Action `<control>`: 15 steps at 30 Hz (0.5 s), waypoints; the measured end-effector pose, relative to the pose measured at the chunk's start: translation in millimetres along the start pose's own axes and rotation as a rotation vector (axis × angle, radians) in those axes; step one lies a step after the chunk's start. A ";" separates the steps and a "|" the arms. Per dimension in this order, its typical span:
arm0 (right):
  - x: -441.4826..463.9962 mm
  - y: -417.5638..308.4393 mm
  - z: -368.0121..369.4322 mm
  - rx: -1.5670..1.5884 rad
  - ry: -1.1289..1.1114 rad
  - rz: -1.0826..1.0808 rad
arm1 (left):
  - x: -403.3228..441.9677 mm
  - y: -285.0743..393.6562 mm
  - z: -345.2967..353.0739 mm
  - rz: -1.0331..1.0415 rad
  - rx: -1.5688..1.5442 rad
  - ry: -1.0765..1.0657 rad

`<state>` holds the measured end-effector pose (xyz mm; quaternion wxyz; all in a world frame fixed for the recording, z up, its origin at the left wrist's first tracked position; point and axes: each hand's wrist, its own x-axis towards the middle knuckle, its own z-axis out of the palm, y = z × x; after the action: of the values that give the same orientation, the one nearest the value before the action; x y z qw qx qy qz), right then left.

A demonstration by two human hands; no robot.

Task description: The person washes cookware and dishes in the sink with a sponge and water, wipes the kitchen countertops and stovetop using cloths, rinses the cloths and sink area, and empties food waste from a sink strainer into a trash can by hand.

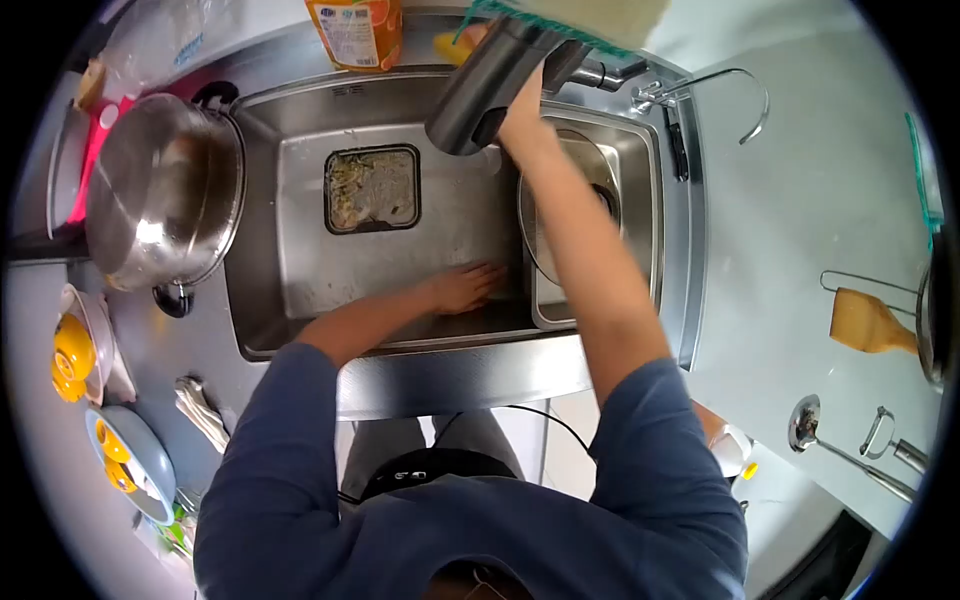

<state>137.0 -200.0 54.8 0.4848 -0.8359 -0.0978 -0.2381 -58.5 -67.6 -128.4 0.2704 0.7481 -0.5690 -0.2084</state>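
Low in the steel sink (300,255), my left hand (465,288) lies with its fingers stretched out near the front right of the basin, holding nothing. My right hand (522,112) reaches up past the dark grey faucet (490,85), which hides most of it. Beyond the faucet, its fingertips appear beside a yellow item (453,47), perhaps a sponge; whether they grip it is hidden. Food scraps cover the square drain strainer (372,188) in the basin. Under my right forearm, a round lid (570,150) rests in the smaller side basin (645,230).
A large steel pot (165,190) stands on its side at the left edge. An orange pouch (358,35) is behind the sink. To the right are a thin curved tap (755,90), a wooden spatula (868,320) and a ladle (803,423). Yellow bowls (73,348) sit at left.
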 end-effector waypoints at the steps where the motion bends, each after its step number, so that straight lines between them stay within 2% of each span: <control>1: 19.2 26.0 4.9 -0.210 -0.167 -0.028 | 13.8 -9.0 18.7 0.102 0.075 0.024; 2: 37.8 52.0 9.8 -0.410 -0.328 -0.091 | 26.6 -18.3 25.5 0.204 0.159 0.059; 3: 45.5 71.7 13.7 -1.127 -0.515 -0.437 | 34.3 -27.0 21.1 0.198 0.159 0.080; 5: 39.8 12.9 -3.4 -1.203 -0.707 -0.197 | 46.8 -35.5 15.8 0.301 0.151 0.144; 7: 24.1 -18.8 -17.1 -0.711 -0.417 -0.300 | 52.0 -49.6 8.1 0.265 0.206 0.181; 8: 13.6 -33.7 -23.7 -0.454 -0.290 -0.214 | 55.4 -52.5 2.5 0.242 0.271 0.183; 10: -23.1 -48.4 -16.1 -0.037 -0.157 -0.016 | 58.4 -50.3 -48.1 -0.382 0.384 0.149; 11: -24.2 -49.3 -17.5 -0.041 -0.207 0.000 | 59.6 -68.8 -61.8 -0.493 0.251 0.204; 12: -88.5 -40.7 2.9 0.005 -0.221 0.276 | 49.9 -86.1 -71.9 -0.607 0.115 0.260; 13: -117.7 -49.4 6.2 -0.062 -0.348 0.331 | 36.2 -84.8 -81.9 -0.665 0.197 0.280; 14: -113.2 -67.7 2.8 -0.029 -0.417 0.526 | 28.8 -82.0 -88.9 -0.719 0.280 0.298; 15: -185.6 -43.3 24.8 -0.126 -0.427 0.402 | 10.1 -99.4 -89.8 -0.722 0.291 0.295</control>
<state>-33.5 -144.2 -13.9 0.4377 -0.8982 -0.0152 0.0382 73.2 -41.8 -123.3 0.1499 0.9519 -0.2487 -0.0981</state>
